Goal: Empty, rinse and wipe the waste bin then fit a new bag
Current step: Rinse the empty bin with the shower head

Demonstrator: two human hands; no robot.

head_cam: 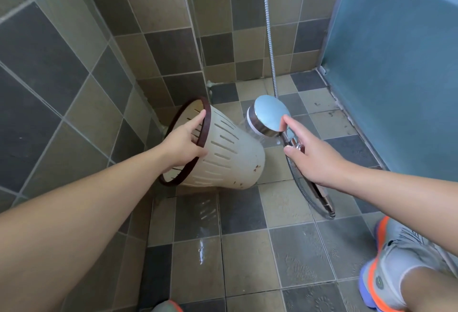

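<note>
The waste bin (230, 153) is cream plastic with slits in its wall and a dark brown rim. It is tilted on its side above the tiled floor, stained near its bottom.

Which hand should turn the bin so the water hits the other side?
The left hand: it already grips the bin by its rim, while the right hand holds the shower head.

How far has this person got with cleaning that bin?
Emptying looks done: the cream slotted plastic bin shows no rubbish. Rinsing is in hand: the left hand tilts it by its brown rim while the right hand sprays its side from the chrome shower head. Wiping and bagging remain.
</note>
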